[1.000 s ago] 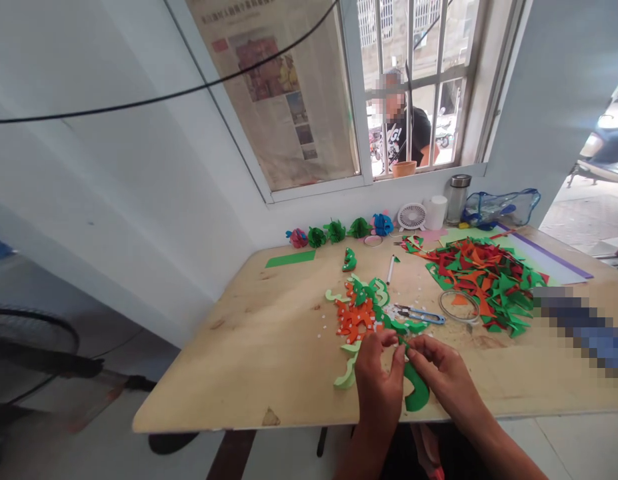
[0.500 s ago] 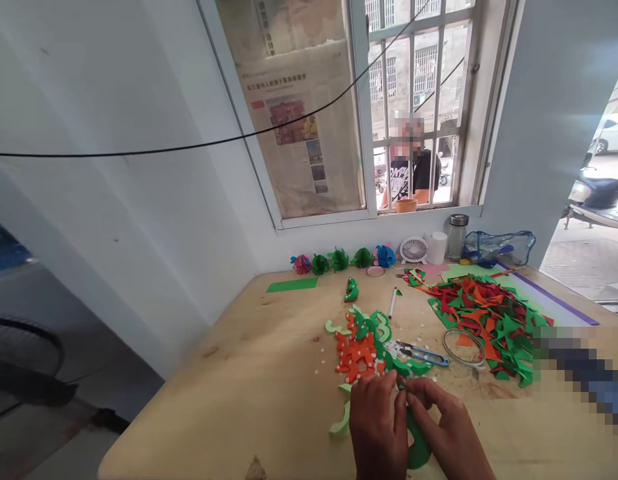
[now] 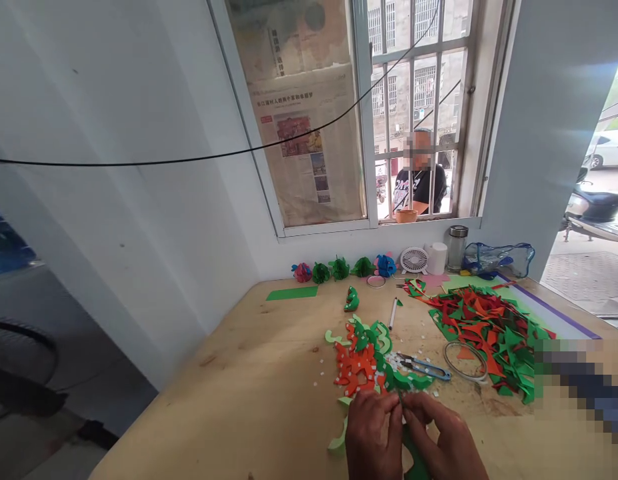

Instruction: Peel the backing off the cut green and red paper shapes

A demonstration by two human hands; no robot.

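Note:
At the front of the table, my left hand and my right hand are close together, fingertips pinched on a curved green paper piece. The fingers cover most of its upper end, and its lower part hangs between the palms. Just beyond lie orange cut-out pieces dotted with small white squares, with curved green pieces beside them. A pale green wavy strip lies partly behind my left hand. Blue-handled thread snips rest to the right of these pieces.
A heap of red, orange and green scraps covers the right side. A tape roll and a white pen lie nearby. Folded paper balls, a small fan and a glass bottle line the wall. Outside the barred window sits a person.
The camera view has tilted up slightly, so the table sits lower. Both hands keep their pinch on the green paper piece. The person outside has shifted a little.

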